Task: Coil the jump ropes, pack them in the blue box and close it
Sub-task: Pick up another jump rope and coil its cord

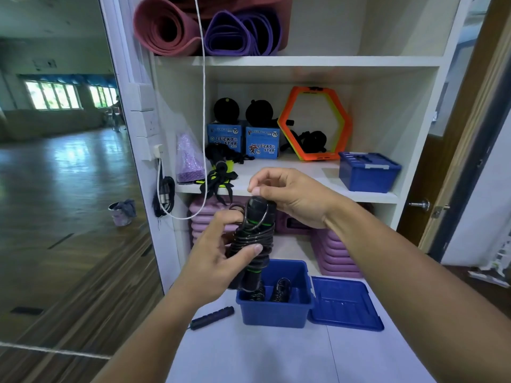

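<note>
Coiling step ending: left hand (221,258) grips wrapped jump rope (253,239), right hand (290,194) pinches cord end; next tuck, drop into blue box (273,310).

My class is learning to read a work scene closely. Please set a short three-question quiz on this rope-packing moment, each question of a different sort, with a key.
1. True or false: the lid is already on the open blue box on the floor.
2. Multiple choice: the jump rope being wound is held by A) the left hand alone, B) both hands, C) the right hand alone.
3. Fill in: the handles of that rope are black with ____ bands.

Key
1. False: it lies on the floor beside the box, to the right in the picture.
2. B: the left hand grips the bundle and the right hand's fingers pinch near its top.
3. green
</note>
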Demonstrator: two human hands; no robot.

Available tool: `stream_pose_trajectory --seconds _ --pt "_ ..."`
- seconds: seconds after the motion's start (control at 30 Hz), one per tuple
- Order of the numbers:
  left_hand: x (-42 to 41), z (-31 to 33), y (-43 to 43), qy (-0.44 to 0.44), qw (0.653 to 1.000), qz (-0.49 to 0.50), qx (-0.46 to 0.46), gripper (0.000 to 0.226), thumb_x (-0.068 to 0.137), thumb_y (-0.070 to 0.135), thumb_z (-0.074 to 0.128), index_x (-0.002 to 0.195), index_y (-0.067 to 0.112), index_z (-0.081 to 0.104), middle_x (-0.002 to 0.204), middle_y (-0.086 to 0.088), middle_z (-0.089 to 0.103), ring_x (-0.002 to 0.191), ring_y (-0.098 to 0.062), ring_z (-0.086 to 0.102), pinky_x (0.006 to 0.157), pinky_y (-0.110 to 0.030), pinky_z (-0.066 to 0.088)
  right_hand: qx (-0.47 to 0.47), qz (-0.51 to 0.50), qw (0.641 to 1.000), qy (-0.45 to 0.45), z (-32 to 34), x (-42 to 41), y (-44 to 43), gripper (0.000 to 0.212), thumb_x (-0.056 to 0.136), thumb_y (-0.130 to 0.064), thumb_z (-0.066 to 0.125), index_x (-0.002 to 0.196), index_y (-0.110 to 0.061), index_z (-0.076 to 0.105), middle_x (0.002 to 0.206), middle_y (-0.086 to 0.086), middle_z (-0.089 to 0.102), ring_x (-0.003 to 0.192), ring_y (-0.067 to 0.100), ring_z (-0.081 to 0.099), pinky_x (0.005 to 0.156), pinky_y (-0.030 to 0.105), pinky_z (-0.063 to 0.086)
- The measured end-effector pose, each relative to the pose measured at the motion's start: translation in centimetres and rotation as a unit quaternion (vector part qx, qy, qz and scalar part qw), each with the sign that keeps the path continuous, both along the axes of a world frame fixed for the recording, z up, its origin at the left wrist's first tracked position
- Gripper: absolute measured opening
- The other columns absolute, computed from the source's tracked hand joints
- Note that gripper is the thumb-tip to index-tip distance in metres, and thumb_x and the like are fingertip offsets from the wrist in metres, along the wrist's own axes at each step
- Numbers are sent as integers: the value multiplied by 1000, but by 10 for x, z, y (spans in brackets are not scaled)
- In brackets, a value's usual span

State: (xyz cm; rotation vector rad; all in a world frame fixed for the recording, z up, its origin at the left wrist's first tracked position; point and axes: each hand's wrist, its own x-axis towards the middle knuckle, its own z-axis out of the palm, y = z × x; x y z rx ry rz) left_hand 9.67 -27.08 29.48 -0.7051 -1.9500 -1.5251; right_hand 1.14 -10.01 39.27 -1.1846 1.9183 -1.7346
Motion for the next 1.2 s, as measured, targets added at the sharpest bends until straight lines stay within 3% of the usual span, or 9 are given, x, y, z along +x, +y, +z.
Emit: stream_pose_trajectory --seconds 0.07,0.2,0.37,0.5,0.63,0.7,0.83,1.03,1.2 --pt "-1 1 6 -12 999 -17 30 38 81 21 73 107 42 54 101 6 62 92 -24 61 84 -50 55 -27 -22 999 -9 -6 2 0 15 95 -2 57 87 -13 64 72 -8 66 68 5 61 68 16 49" --pt "-4 -4 9 -23 998 -25 44 41 81 18 75 108 38 52 109 -4 57 100 -38 59 88 -61 53 -12 -47 999 -9 -18 4 6 15 97 -12 58 86 -15 69 80 -4 69 78 8 64 76 19 49" --pt "-4 -7 19 -29 997 -25 64 50 78 18 75 112 41 46 109 10 57 103 -19 57 85 -38 55 17 -58 998 -33 -17 7 10 18 98 -15 57 88 -12 71 82 -1 70 79 8 64 78 20 49" --pt "-3 -3 23 -59 995 -34 77 79 82 -1 75 137 42 39 134 5 54 117 -21 60 88 -32 56 11 -70 997 -28 -17 9 12 20 99 -17 56 86 -14 71 81 -2 70 78 7 64 77 19 48" --pt "2 1 28 -81 994 -49 46 83 85 -16 66 145 32 35 127 35 56 115 1 62 87 -17 53 10 -86 996 -28 -25 12 11 22 100 -19 53 89 -15 72 84 -1 71 79 9 64 78 20 48" --pt "2 1 29 -79 995 -42 32 80 84 -19 65 142 29 38 126 37 56 116 3 61 89 -13 51 6 -100 995 -22 -30 13 9 22 101 -19 53 89 -15 72 83 0 71 80 11 63 82 24 48" --pt "-2 1 26 -76 997 -16 25 77 80 -20 69 137 28 50 132 24 57 126 -9 57 95 -18 49 -15 -137 990 -17 -44 14 4 24 101 -20 52 87 -15 70 78 -1 68 74 10 61 79 28 49" --pt "-8 1 24 -101 994 13 30 70 70 6 78 125 41 52 123 3 58 110 -28 62 93 -47 57 -23 -160 987 -13 -53 14 1 24 99 -22 56 82 -24 74 77 -4 68 73 8 61 78 29 47" --pt "-7 5 27 -90 994 10 56 68 69 4 77 120 41 52 111 12 60 104 -28 61 88 -34 56 -34 -145 989 -12 -48 16 2 28 96 -15 57 80 -28 75 83 -1 70 77 8 63 76 25 49"
